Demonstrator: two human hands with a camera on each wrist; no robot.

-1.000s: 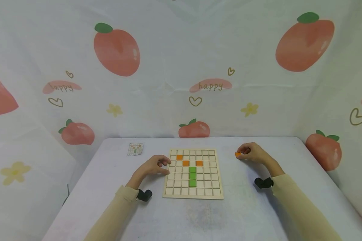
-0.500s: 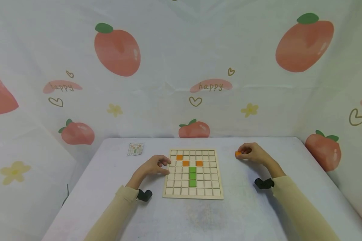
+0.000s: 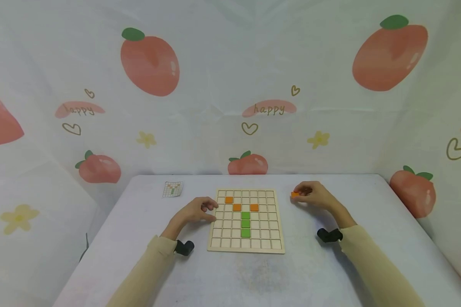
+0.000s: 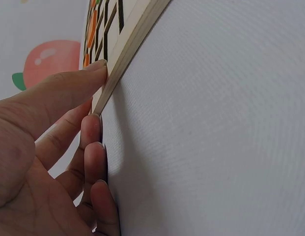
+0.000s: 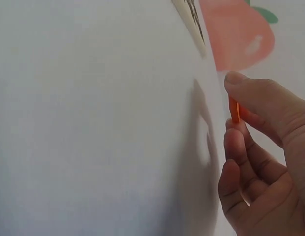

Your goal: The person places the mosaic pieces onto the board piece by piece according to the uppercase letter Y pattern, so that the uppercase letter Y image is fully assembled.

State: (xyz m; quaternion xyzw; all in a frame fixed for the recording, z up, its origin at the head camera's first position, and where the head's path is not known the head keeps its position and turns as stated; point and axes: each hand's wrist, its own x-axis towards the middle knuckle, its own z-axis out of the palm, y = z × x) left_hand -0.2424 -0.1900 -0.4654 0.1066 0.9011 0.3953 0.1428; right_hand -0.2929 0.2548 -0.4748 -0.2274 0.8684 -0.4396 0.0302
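Observation:
A square wooden grid board (image 3: 219,246) lies mid-table, with several orange tiles (image 3: 229,200) and green tiles (image 3: 246,224) in its cells. At the board's left side is my left hand (image 3: 196,210); its thumb and index fingertips touch the edge, spread apart along it. In the left wrist view, the thumb (image 4: 69,83) rests on the wooden rim while the other fingers lie beside it near the tabletop. To the right of the board, my right hand (image 3: 313,194) pinches a small orange tile (image 3: 294,194). The right wrist view shows this orange tile (image 5: 234,109) edge-on between thumb and fingers, above the table.
A small paper card (image 3: 173,189) printed with a coloured grid pattern lies at the back left of the white table (image 3: 138,251). Behind the table hangs a white cloth (image 3: 207,64) with printed fruit. A dark cable (image 3: 85,247) shows by the left table edge.
My right hand has moved a little left, toward the board, with the orange tile in its fingers. The left hand and the board stay in place.

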